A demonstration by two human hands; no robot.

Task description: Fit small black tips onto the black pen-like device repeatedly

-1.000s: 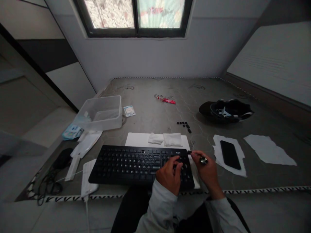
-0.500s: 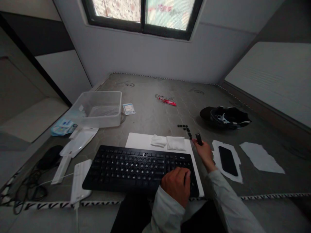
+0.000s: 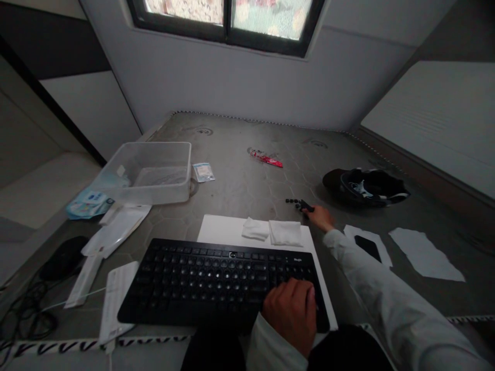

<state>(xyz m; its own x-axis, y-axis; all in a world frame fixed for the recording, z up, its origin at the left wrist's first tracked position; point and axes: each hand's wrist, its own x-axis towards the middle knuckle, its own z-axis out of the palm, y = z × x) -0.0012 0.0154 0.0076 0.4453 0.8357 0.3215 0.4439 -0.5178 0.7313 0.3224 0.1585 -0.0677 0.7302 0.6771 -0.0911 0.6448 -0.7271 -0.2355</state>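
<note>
The black keyboard [image 3: 201, 283] lies on a white sheet [image 3: 216, 226]. My left hand [image 3: 292, 309] rests over its number pad at the right end, fingers curled in and fingertips hidden; anything they may hold is out of sight. Farther out to the right, my right hand [image 3: 320, 217] is closed on a small black stick-like tool [image 3: 307, 205], whose exact kind is too small to make out. Its tip is beside loose black keycaps [image 3: 292, 201] set out on the grey surface; the hand covers some of them.
Two folded white cloths [image 3: 286, 233] lie behind the keyboard. A phone [image 3: 367, 248] rests on white paper, beside another sheet [image 3: 425, 252]. A black cap [image 3: 367, 186] stands farther back. At left are a clear plastic bin [image 3: 162, 196], a power strip [image 3: 118, 299] and a mouse [image 3: 64, 257].
My right hand has moved forward and slightly left with the black tool, which has tipped from upright to slanting over the keycaps. My left hand stays on the keyboard; the view has shifted slightly.
</note>
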